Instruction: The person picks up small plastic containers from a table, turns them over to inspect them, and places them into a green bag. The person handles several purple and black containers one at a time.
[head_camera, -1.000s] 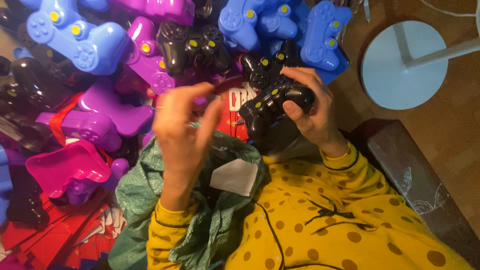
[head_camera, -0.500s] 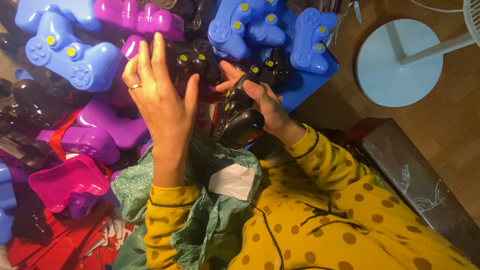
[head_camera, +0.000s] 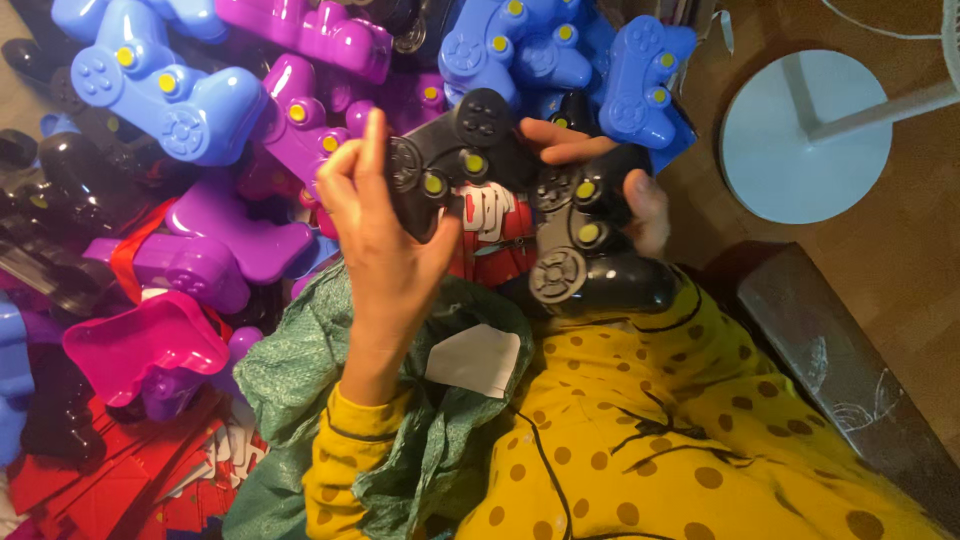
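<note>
Heaped across the floor in front of you lies a pile of toy game controllers — blue ones (head_camera: 170, 95) at the top, purple ones (head_camera: 240, 235) in the middle, a magenta shell (head_camera: 140, 345) lower left, with flat red card packaging (head_camera: 90, 480) beneath them. A round pale fan base (head_camera: 800, 140) sits on the wooden floor (head_camera: 900, 270) to your right, well apart from the pile.

Your left hand (head_camera: 385, 245) is raised with its fingers (head_camera: 375, 135) spread and upright, pressed against one end of a black controller (head_camera: 455, 155) held above your lap; whether they close round it you cannot tell from this angle. Your right hand (head_camera: 620, 185) grips a second black controller (head_camera: 585, 250), thumb on one side, fingers wrapped behind, and the two black pieces touch where they meet.

These look like hollow moulded plastic — light, stiff and glossy, so likely a bit slippery. Take each by its horn-shaped handles rather than the small yellow buttons (head_camera: 588, 233), which look like the weakest points. A green mesh bag (head_camera: 300, 400) is bunched over your lap against your yellow dotted sleeve (head_camera: 345, 470).
</note>
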